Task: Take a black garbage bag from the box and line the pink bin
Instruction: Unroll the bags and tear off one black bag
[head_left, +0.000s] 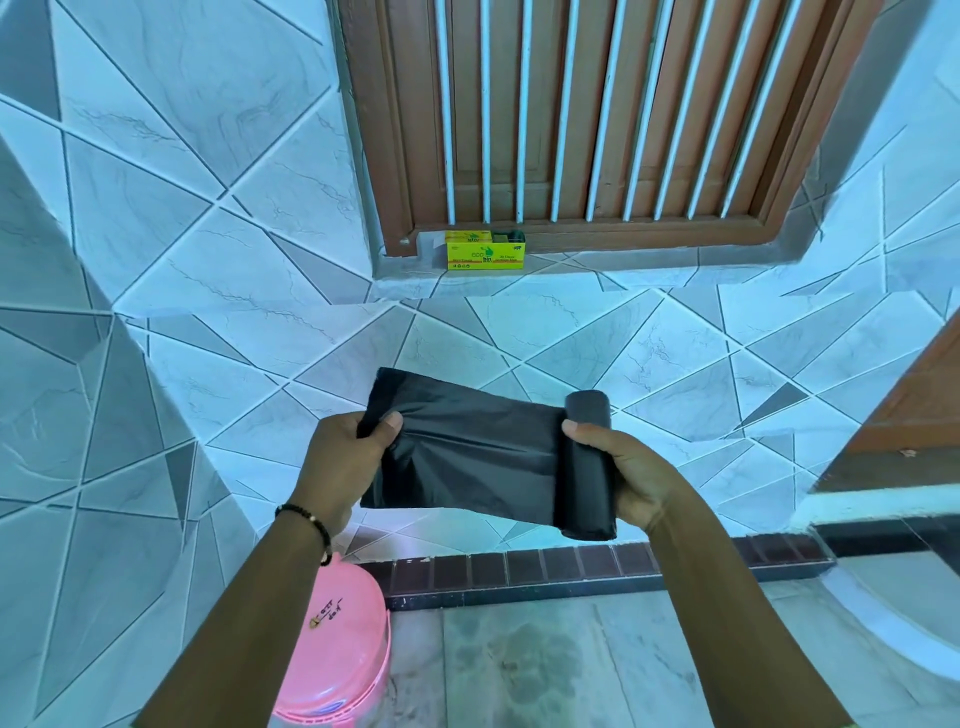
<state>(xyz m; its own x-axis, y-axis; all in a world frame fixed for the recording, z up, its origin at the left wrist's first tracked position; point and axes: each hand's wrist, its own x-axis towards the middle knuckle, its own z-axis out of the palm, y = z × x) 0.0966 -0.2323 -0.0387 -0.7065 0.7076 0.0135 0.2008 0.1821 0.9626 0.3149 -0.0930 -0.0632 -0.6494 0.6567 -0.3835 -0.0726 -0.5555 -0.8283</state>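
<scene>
A roll of black garbage bags (589, 467) is held in front of me, with one bag (467, 447) partly unrolled to the left. My right hand (618, 473) grips the roll. My left hand (348, 462) pinches the free end of the unrolled bag. The yellow-green bag box (485, 250) stands open on the window ledge, farther back. The pink bin (337, 654) with its lid on sits on the floor at the bottom, below my left forearm.
A brown wooden window (597, 114) with white bars fills the wall above the ledge. Tiled walls surround it. A dark brick skirting (597, 571) runs along the floor's edge, with stone floor below.
</scene>
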